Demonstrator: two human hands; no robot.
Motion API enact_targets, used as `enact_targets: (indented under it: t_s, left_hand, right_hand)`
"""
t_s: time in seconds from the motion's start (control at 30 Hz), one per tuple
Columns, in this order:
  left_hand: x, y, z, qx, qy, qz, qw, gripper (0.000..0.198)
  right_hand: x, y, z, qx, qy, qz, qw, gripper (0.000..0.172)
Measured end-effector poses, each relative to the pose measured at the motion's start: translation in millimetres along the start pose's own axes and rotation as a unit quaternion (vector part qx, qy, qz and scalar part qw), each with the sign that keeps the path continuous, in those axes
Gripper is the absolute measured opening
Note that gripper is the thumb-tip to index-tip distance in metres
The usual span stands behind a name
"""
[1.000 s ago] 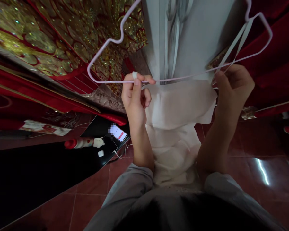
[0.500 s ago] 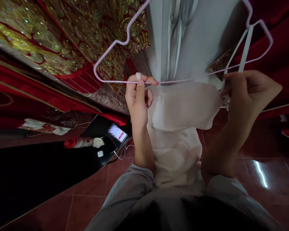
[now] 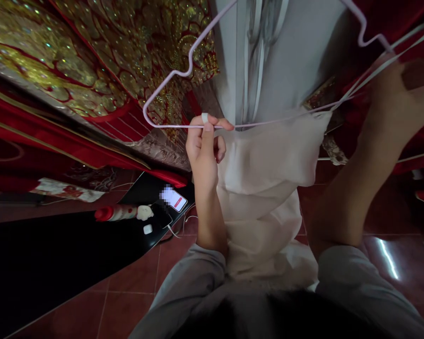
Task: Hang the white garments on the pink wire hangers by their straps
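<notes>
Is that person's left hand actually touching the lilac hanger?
Touching. The head view shows the left hand gripping the bottom bar of the lilac hanger, with its thumb lying across the bar.

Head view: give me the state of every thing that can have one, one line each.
Hanger, held by its lower bar.
Left hand, closed on that bar.
Right hand, raised and blurred; grip unclear.
Straps, drawn out straight.
Cream cloth, creased and folded.
Phone, screen lit.
Bottle, red cap on; standing or lying, cannot tell.
Small white case, seems shut.
</notes>
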State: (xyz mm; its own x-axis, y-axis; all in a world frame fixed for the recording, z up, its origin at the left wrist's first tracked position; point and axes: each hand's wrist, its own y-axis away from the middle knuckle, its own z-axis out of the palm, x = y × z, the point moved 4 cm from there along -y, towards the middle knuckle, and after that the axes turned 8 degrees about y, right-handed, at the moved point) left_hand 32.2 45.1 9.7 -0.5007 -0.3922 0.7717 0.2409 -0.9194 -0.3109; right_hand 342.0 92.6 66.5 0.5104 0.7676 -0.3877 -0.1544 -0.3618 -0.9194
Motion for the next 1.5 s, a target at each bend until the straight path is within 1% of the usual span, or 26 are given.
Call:
enact_targets:
  t_s: [0.07, 0.13, 0.17, 0.2, 0.27, 0.3, 0.37, 0.4, 0.43, 0.47, 0.57, 0.63, 0.73, 0.8, 0.83, 0.87, 0.9, 0.97, 1.03, 1.07, 1.13, 1.23, 1.33, 1.37, 1.43, 1.5]
  left_hand:
    - [-1, -1, 0.4, -0.005, -0.003, 0.001, 1.0, 0.021]
    - [-1, -1, 0.7, -0.011, -0.001, 0.008, 1.0, 0.022]
    - [-2, -2, 0.6, -0.012, 0.0, 0.01, 1.0, 0.022]
    - [-2, -2, 0.5, -0.011, 0.0, 0.01, 1.0, 0.023]
    - [-4, -3, 0.2, -0.004, -0.004, 0.008, 1.0, 0.024]
    - [-4, -3, 0.6, -0.004, -0.006, 0.006, 1.0, 0.024]
    - [-3, -2, 2.5, -0.011, -0.003, 0.006, 1.0, 0.023]
    - [-2, -1, 3.9, -0.016, 0.003, 0.009, 1.0, 0.021]
    - [0, 0, 5.3, -0.022, 0.01, 0.013, 1.0, 0.02]
    - [2, 2, 6.2, -0.025, 0.014, 0.014, 0.999, 0.02]
    - [5, 5, 2.4, -0.001, 0.006, 0.016, 1.0, 0.02]
    - [7, 4, -8.5, 0.04, -0.017, 0.034, 0.998, 0.018]
    - [13, -1, -39.7, 0.131, -0.068, 0.121, 0.982, 0.013]
    - [19, -7, -64.9, 0.192, -0.111, 0.199, 0.955, 0.01]
    - [24, -10, -76.1, 0.212, -0.128, 0.242, 0.938, 0.014]
    - [28, -13, -84.8, 0.211, -0.137, 0.28, 0.926, 0.017]
    - [33, -17, -90.5, 0.191, -0.141, 0.314, 0.919, 0.02]
    - [43, -28, -92.7, 0.111, -0.142, 0.349, 0.92, 0.034]
    - [51, -38, -83.7, 0.011, -0.15, 0.343, 0.927, 0.053]
    - [56, -43, -76.2, -0.034, -0.159, 0.333, 0.929, 0.058]
    - [64, -52, -58.1, -0.1, -0.192, 0.309, 0.926, 0.058]
    - [75, -64, -29.9, -0.175, -0.273, 0.252, 0.912, 0.039]
    - [82, -74, -14.3, -0.206, -0.331, 0.189, 0.901, 0.012]
    - [82, -76, -12.9, -0.204, -0.342, 0.179, 0.9, 0.01]
    - [79, -78, -15.4, -0.184, -0.351, 0.173, 0.902, 0.021]
    - [72, -77, -24.0, -0.138, -0.315, 0.183, 0.921, 0.024]
  right_hand:
    - [15, 6, -16, 0.069, 0.027, 0.079, 0.994, 0.048]
    - [14, 17, -23, 0.128, 0.054, 0.134, 0.981, 0.036]
    - [6, 22, -22, 0.157, 0.062, 0.137, 0.976, 0.032]
    - [-6, 28, -18, 0.179, 0.064, 0.125, 0.974, 0.033]
    - [-34, 37, -4, 0.181, 0.048, 0.092, 0.978, 0.041]
    - [-47, 40, 7, 0.145, 0.042, 0.095, 0.984, 0.041]
    - [-66, 46, 33, -0.007, 0.043, 0.115, 0.992, 0.035]
    - [-72, 50, 44, -0.079, 0.05, 0.129, 0.987, 0.031]
    - [-76, 55, 52, -0.128, 0.057, 0.14, 0.98, 0.027]
    - [-78, 59, 57, -0.148, 0.064, 0.148, 0.976, 0.024]
    - [-75, 68, 58, -0.11, 0.062, 0.162, 0.979, 0.018]
    - [-69, 72, 58, -0.095, 0.048, 0.168, 0.98, 0.016]
    - [-62, 75, 59, -0.098, 0.039, 0.185, 0.977, 0.015]
    - [-60, 76, 60, -0.102, 0.028, 0.19, 0.976, 0.014]
    - [-59, 76, 60, -0.103, 0.021, 0.19, 0.976, 0.014]
    - [-59, 76, 60, -0.101, 0.014, 0.191, 0.976, 0.014]
    - [-58, 76, 60, -0.1, 0.008, 0.193, 0.976, 0.014]
    - [-59, 77, 60, -0.096, -0.003, 0.194, 0.976, 0.016]
    - [-60, 78, 60, -0.089, -0.012, 0.189, 0.978, 0.018]
    - [-61, 79, 60, -0.085, -0.014, 0.186, 0.979, 0.019]
    - [-62, 80, 60, -0.071, -0.013, 0.178, 0.981, 0.019]
    - [-64, 80, 58, -0.066, 0.017, 0.176, 0.982, 0.017]
    - [-65, 81, 56, -0.077, 0.059, 0.192, 0.977, 0.016]
    - [-65, 80, 55, -0.073, 0.062, 0.193, 0.976, 0.016]
    - [-67, 80, 54, -0.073, 0.049, 0.193, 0.977, 0.016]
    - [-68, 80, 54, -0.081, 0.039, 0.199, 0.976, 0.016]
